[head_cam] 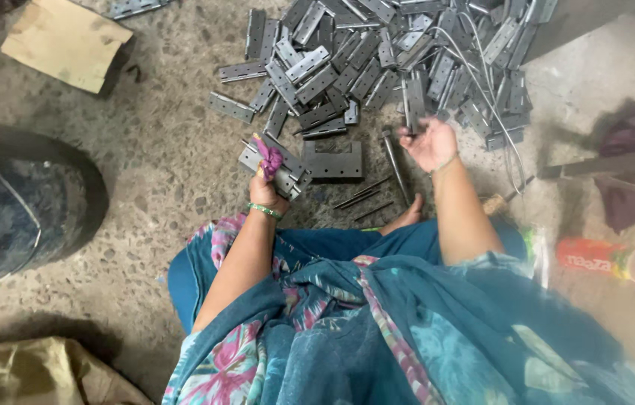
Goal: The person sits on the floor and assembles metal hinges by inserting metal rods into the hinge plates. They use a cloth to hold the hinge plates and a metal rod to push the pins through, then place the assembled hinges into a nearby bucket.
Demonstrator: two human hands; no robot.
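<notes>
Hinges [276,166] clamped as stack in left hand [266,191], cloth-wrapped thumb cushioning the grip. Right hand [430,144] closed on one hinge [413,101], beside pile [407,60]. Pins [366,196] between hands.

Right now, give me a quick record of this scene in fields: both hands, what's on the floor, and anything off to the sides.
left hand: grips a hinge, purple cloth on fingers
right hand: palm up at pile edge, holding a hinge leaf
pile: grey hinge leaves heaped on concrete floor
pins: thin rods lying between the hands
block: flat metal piece by the pins
left side: cardboard, dark drum
right side: bottle lying down
</notes>
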